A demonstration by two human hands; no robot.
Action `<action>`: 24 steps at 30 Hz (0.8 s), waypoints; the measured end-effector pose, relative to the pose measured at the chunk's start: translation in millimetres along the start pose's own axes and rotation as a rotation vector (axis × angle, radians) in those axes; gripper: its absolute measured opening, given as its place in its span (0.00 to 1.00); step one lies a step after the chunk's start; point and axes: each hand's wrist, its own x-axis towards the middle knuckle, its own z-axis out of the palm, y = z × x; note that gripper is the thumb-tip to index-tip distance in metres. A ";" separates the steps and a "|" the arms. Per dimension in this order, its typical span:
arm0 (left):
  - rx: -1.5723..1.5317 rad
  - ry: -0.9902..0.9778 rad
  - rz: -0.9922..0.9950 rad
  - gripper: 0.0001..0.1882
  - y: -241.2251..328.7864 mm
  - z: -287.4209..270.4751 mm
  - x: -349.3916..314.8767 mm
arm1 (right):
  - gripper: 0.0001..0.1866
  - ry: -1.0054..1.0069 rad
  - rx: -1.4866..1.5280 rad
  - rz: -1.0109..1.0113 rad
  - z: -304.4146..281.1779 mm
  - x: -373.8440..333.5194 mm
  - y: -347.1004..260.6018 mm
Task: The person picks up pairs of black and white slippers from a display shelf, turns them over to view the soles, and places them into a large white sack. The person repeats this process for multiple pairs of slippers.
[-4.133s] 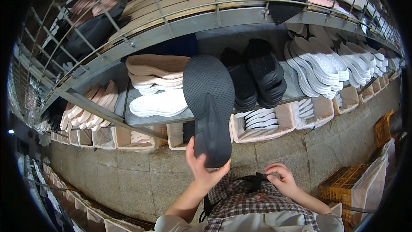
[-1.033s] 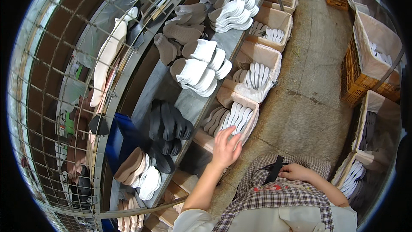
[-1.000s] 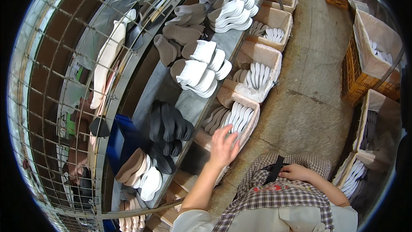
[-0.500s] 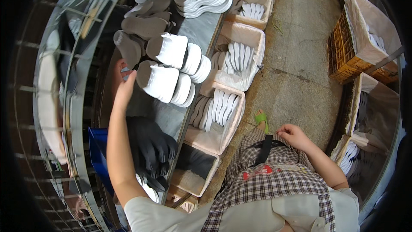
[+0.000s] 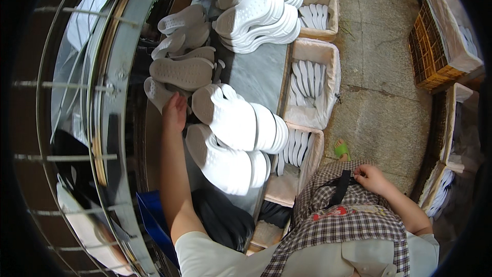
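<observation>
White foam shoe soles stand in two stacked rows on the grey metal bench, beside my left forearm. My left hand reaches to the far-left side of these rows. Its fingers are stretched out and lie against a greyish sole; no sole is lifted in it. Shaded soles are piled just beyond. Low in front of my checked apron, my right hand is curled near a black strap. Whatever its fingertips may hold is hidden.
Cloth-lined crates of soles line the bench's right side. More white stacks stand farther along. Dark soles lie near my left elbow. A wire rack flanks the left. Yellow crates stand across the concrete floor.
My left hand has moved right, from the bench's left edge to the greyish soles. The view has shifted, and bench and stacks sit farther right. My right hand stays curled at the apron.
</observation>
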 end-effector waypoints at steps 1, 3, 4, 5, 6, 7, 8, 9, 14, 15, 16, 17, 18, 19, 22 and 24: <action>0.035 0.024 -0.018 0.09 -4.9 6.9 10.4 | 0.10 -0.001 -0.018 -0.016 -0.8 3.4 -3.1; 0.194 0.034 -0.040 0.10 -6.7 15.4 29.0 | 0.10 0.022 -0.022 -0.034 -4.7 10.8 -10.6; 0.321 0.045 -0.063 0.11 -5.6 16.6 36.3 | 0.10 0.043 -0.010 -0.037 -7.7 15.4 -15.8; 0.448 0.056 -0.085 0.13 -3.9 16.9 42.1 | 0.10 0.056 -0.005 -0.015 -11.7 19.6 -22.2; 0.470 0.036 -0.093 0.14 -1.2 17.6 47.1 | 0.10 0.080 0.012 -0.055 -17.3 25.4 -30.4; 0.493 0.017 -0.101 0.14 2.2 18.5 50.1 | 0.10 0.094 0.021 -0.069 -23.9 33.4 -40.1; 0.557 0.038 -0.128 0.14 4.8 20.0 49.9 | 0.10 0.107 0.031 -0.081 -29.5 42.2 -52.2; 0.807 0.118 -0.050 0.16 6.9 26.2 50.2 | 0.09 0.170 0.050 -0.141 -33.9 54.3 -67.9; 0.928 -0.165 0.497 0.13 0.0 69.6 2.2 | 0.13 0.371 0.186 -0.733 -35.1 154.7 -178.7; 0.903 -0.230 0.415 0.13 -2.9 76.3 -13.5 | 0.16 0.291 0.265 -0.817 -30.4 180.4 -205.1; 1.076 -0.332 0.522 0.13 -2.4 80.4 -26.8 | 0.19 0.287 0.297 -0.841 -22.9 202.1 -229.9; 1.229 -0.447 0.672 0.13 -1.3 83.5 -37.5 | 0.26 0.236 0.441 -0.819 -12.8 227.7 -259.2; 1.201 -0.433 0.638 0.12 -1.8 86.0 -45.9 | 0.31 0.217 0.417 -0.740 -5.1 251.1 -284.3; 1.221 -0.408 0.599 0.12 -0.3 87.0 -50.9 | 0.35 0.206 0.420 -0.699 2.1 273.1 -307.7; 1.243 -0.366 0.599 0.12 0.0 83.4 -56.5 | 0.53 0.046 0.409 -0.437 18.5 330.3 -363.5; 1.254 -0.355 0.630 0.11 -4.2 78.9 -56.6 | 0.59 0.063 0.510 -0.285 33.9 351.9 -387.3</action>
